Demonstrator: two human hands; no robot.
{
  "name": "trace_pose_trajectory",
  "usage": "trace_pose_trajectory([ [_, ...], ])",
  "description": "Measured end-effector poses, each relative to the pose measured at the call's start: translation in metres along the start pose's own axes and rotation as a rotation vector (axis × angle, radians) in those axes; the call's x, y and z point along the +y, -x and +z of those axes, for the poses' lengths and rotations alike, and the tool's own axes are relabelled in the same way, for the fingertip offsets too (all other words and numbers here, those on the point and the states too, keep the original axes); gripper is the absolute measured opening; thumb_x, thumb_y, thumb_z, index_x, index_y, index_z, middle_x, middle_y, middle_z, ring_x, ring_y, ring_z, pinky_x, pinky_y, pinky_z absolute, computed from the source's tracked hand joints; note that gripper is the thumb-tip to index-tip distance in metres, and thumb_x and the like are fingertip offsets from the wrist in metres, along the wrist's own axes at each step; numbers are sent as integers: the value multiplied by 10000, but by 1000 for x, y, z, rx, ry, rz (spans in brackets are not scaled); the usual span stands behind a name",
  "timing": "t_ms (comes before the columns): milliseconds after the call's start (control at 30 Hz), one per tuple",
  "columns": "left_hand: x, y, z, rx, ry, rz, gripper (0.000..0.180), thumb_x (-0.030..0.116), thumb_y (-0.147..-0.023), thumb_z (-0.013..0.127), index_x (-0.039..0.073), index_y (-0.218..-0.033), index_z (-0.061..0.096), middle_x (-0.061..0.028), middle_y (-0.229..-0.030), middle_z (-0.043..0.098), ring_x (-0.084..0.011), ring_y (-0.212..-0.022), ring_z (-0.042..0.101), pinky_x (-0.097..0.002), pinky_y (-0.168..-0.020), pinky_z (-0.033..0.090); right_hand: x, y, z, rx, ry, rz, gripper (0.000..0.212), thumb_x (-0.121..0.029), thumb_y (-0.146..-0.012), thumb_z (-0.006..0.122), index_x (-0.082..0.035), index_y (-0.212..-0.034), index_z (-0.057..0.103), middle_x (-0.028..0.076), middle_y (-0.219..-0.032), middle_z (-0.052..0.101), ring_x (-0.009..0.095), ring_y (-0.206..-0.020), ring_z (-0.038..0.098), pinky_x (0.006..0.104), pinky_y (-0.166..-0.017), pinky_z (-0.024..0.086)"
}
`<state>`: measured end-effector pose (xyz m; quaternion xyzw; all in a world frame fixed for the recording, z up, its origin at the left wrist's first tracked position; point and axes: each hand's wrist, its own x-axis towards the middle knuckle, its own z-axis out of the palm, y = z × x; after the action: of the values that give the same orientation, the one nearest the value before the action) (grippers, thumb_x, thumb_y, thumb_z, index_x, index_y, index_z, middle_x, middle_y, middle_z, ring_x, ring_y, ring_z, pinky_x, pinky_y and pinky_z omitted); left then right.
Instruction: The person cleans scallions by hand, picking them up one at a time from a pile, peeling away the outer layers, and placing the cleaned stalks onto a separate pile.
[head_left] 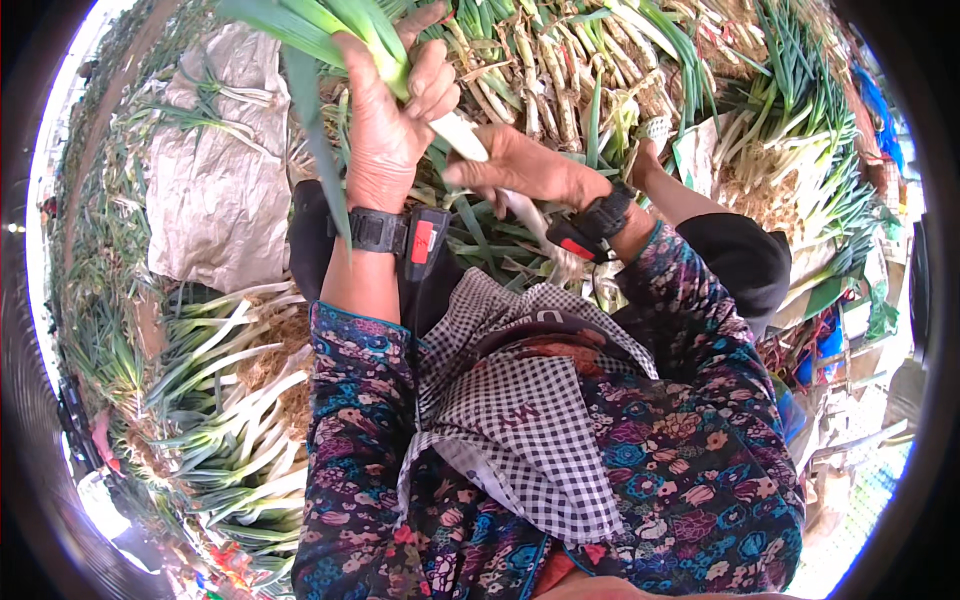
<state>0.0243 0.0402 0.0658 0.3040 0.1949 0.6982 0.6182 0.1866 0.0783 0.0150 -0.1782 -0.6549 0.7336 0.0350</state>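
Note:
My left hand (395, 105) is wrapped round a large green onion (459, 134), where its green leaves meet the white stalk. The leaves spread up and left past my fingers, and one long leaf hangs beside my left wrist. My right hand (535, 168) is closed at the lower end of the white stalk, fingers curled against it. Below this hand hangs a pale, thin strip (528, 214) ending in a root tuft; whether it is peeled skin or part of the stalk, I cannot tell.
Untrimmed green onions (540, 75) with dry outer leaves lie in front of me. White-stalked piles lie at left (240, 400) and at far right (775, 160). A pale sack (215, 190) is spread at the left, with a few thin onions on it.

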Motion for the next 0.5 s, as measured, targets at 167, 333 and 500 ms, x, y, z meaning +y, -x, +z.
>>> trace_pose_trajectory([
  [167, 3, -3, 4, 98, 24, 129, 877, 709, -764, 557, -19, -1243, 462, 2, -672, 404, -89, -526, 339, -230, -455, 290, 28, 30, -4, -101, -6, 49, 433, -414, -906, 624, 17, -942, 613, 41, -750, 606, 94, -694, 595, 250, -617, 495],
  [333, 5, -7, -2, 81, -116, 151, 891, 745, -712, 579, 25, -1222, 458, -32, -721, 452, -102, -544, 365, -225, -484, 312, 68, 58, -9, 562, 298, -204, 281, -223, -979, 506, 19, -1076, 609, 104, -930, 643, 213, -834, 626, 313, -758, 501],
  [500, -2, -8, -7, 93, -116, 105, 911, 769, -690, 579, 36, -1216, 459, -31, -719, 464, -105, -547, 384, -226, -482, 310, -3, 27, 18, 798, 615, -627, 204, -123, -858, 642, -9, -1025, 620, 128, -897, 634, 236, -810, 642, 356, -703, 513],
])
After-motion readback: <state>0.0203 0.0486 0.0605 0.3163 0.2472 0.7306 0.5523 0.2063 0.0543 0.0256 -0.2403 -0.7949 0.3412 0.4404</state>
